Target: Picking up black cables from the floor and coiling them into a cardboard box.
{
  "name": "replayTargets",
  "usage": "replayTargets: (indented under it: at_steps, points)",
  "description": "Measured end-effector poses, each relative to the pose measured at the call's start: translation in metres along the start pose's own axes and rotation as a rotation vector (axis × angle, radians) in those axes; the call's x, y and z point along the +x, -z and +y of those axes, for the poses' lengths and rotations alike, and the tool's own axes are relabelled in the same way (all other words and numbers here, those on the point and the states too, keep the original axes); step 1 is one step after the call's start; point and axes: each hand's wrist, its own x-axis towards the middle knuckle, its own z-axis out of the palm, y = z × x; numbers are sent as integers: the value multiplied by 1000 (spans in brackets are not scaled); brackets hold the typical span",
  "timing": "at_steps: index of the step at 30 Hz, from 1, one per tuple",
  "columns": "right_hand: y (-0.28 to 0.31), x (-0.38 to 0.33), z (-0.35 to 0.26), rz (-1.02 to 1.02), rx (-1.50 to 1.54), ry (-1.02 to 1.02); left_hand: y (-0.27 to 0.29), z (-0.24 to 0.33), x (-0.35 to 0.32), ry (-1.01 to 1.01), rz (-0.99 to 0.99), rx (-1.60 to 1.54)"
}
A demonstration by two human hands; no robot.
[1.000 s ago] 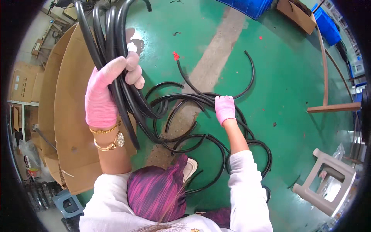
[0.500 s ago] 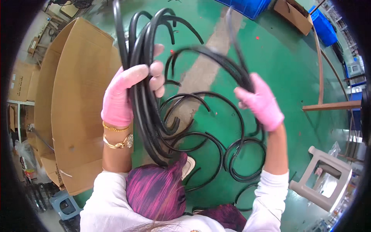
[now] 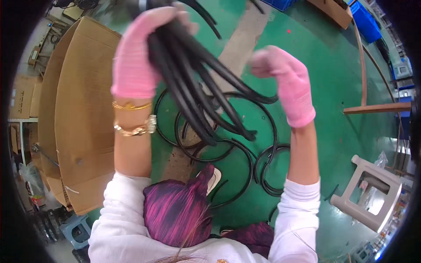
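The left hand (image 3: 133, 57), in a pink knitted glove, is now raised higher than half a second ago and stays clamped around the thick bundle of black rubber hoses (image 3: 193, 83), whose ends hang down over the green floor (image 3: 333, 70). The right hand (image 3: 285, 81), also gloved, has let go of the loop; its fingers look loosely curled and empty beside the bundle. More black hose rings (image 3: 228, 149) lie on the floor below, near the large cardboard sheet (image 3: 83, 109).
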Motion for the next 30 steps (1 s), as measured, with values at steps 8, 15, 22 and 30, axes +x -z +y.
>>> replayTargets:
  at_steps: [8,15,22,30]
  points:
    - [65,-68,237,-175,-1474,-774,17,54,-45,-203,-52,75]
    - [127,-67,149,190,-769,-682,29,41,-56,-134,188,332]
    - [79,-71,-69,375,-139,-284,-45,-14,-37,108,-5,592]
    - [13,-72,-126,461,-778,18,-155,-41,-16,384,-293,134]
